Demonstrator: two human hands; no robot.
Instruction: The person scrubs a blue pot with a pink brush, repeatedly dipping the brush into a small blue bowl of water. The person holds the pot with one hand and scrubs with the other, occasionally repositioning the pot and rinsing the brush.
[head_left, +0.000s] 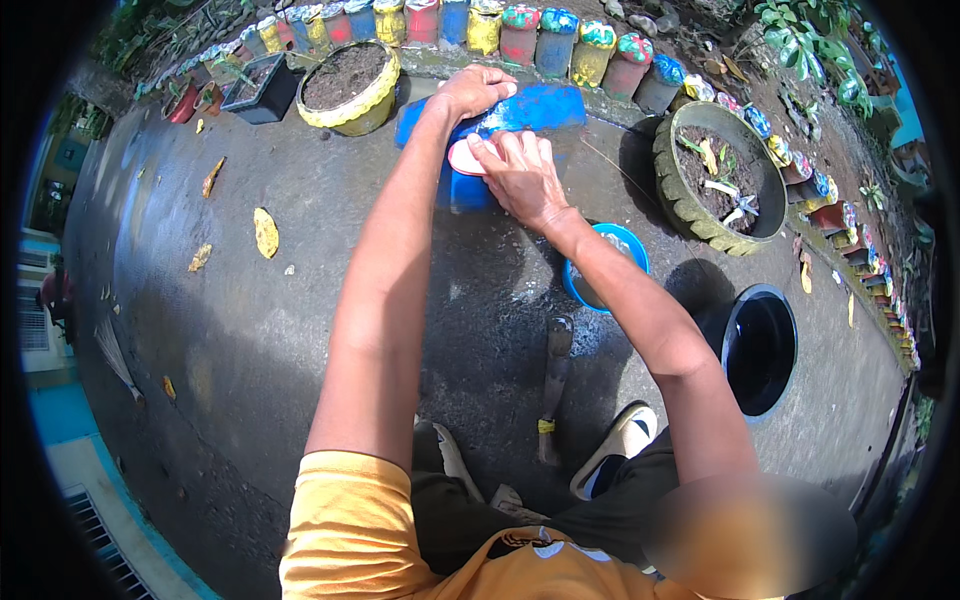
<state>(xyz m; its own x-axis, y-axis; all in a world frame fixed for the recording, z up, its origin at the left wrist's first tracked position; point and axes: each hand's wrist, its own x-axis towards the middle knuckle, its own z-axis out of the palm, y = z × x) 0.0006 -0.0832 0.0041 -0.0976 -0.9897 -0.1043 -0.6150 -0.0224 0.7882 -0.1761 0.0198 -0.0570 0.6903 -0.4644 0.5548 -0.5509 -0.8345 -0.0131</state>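
Observation:
A wet blue board-like object (544, 107) lies on the concrete, a long piece across with a shorter blue part coming toward me. My left hand (476, 90) grips its upper edge left of the middle, with the thumb pointing right. Just below, my right hand (525, 176) is closed over a pinkish-white oval scrub brush (465, 159), pressed against the blue surface. The brush's underside is hidden. Below my right wrist stands a small blue bucket (643, 255) with cloudy water, partly covered by my forearm.
A long tool with a yellow band (553, 375) lies between my feet. At right are a black basin (791, 352) and a tire planter (671, 187). A yellow-rimmed pot (379, 105) and black planter (262, 109) stand at left, before a painted-bottle border (517, 41). A stick broom (116, 356) lies far left.

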